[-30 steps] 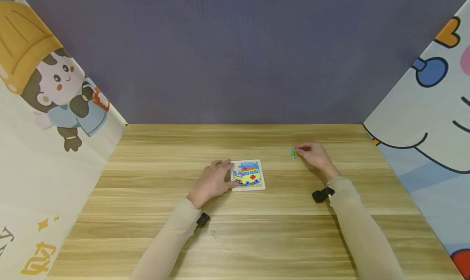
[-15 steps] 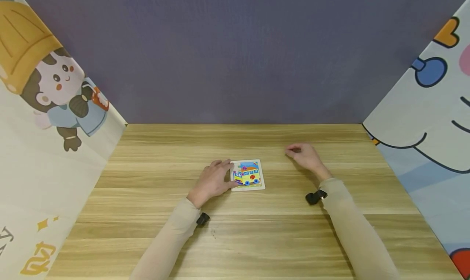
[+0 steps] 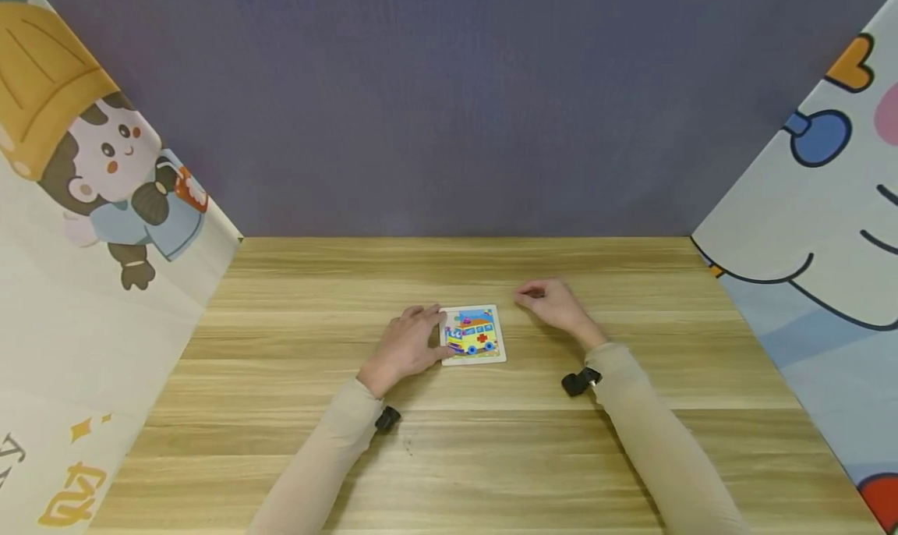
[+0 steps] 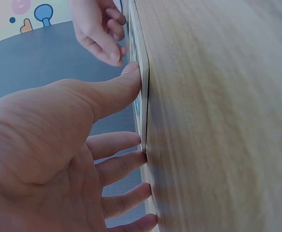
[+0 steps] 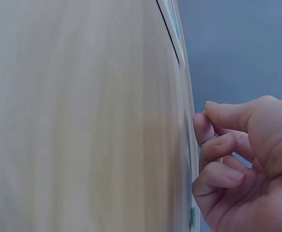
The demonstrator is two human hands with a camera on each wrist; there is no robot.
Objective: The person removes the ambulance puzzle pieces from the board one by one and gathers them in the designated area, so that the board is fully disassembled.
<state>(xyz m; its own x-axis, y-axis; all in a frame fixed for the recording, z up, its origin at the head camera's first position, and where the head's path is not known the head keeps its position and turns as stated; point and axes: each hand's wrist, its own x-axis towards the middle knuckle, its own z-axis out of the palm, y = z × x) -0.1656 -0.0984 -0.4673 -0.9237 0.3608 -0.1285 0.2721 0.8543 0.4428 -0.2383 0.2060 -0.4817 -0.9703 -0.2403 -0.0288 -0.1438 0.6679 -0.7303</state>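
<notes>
A small square picture puzzle in a white frame (image 3: 474, 361) lies flat on the table, showing a yellow ambulance. My left hand (image 3: 407, 344) rests at its left side, fingers fairly straight, thumb tip and index fingertip on the frame. In the left wrist view, my left thumb (image 4: 114, 94) touches the frame's edge, the other fingers spread beside it. My right hand (image 3: 554, 301) hovers just right of the puzzle, thumb and index finger pinched together. The right wrist view shows those fingertips (image 5: 211, 106) meeting; the green-and-blue puzzle piece between them is hidden.
The wood-grain table (image 3: 449, 457) stretches around the puzzle. A dark blue-grey panel (image 3: 463, 106) stands behind it. White walls with cartoon prints, the left wall (image 3: 70, 309) and the right wall (image 3: 828, 231), close off both sides.
My right hand has moved left toward the puzzle. The green-and-blue piece, seen at its fingertips one second ago, is out of sight. The left hand and the puzzle have stayed put.
</notes>
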